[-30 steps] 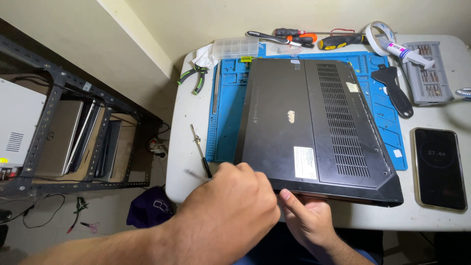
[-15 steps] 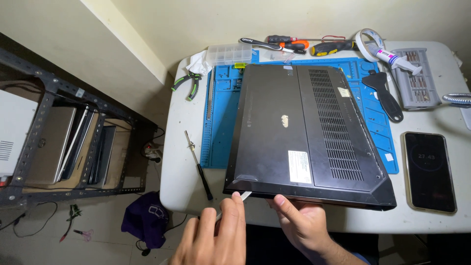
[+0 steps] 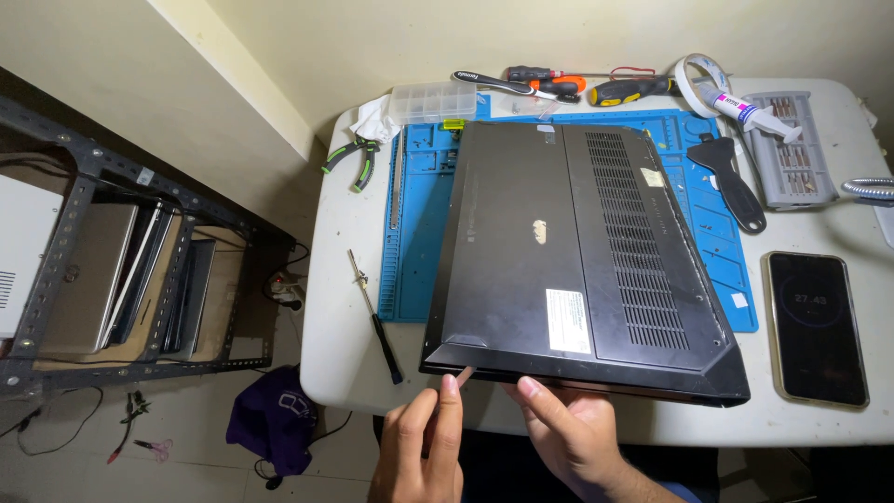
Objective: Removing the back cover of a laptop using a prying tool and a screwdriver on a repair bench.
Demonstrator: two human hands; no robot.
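A black laptop (image 3: 577, 251) lies upside down on a blue repair mat (image 3: 424, 233) on a white table (image 3: 340, 307). My left hand (image 3: 424, 452) pinches a small thin pick (image 3: 464, 374) whose tip touches the laptop's near edge at the left corner. My right hand (image 3: 568, 433) is under the near edge of the laptop, thumb against the bottom cover's rim, fingers hidden beneath it.
A thin screwdriver (image 3: 377, 321) lies left of the mat, green-handled pliers (image 3: 354, 158) farther back. Tools, a clear parts box (image 3: 433, 101), a paste syringe (image 3: 745, 110) and a bit set (image 3: 792, 154) line the far edge. A phone (image 3: 815, 326) lies at right. A metal rack (image 3: 112, 270) stands left.
My left hand pulled back from the laptop's corner towards me, then stretched a pick to its near edge. The view shifted, and the laptop sits more central.
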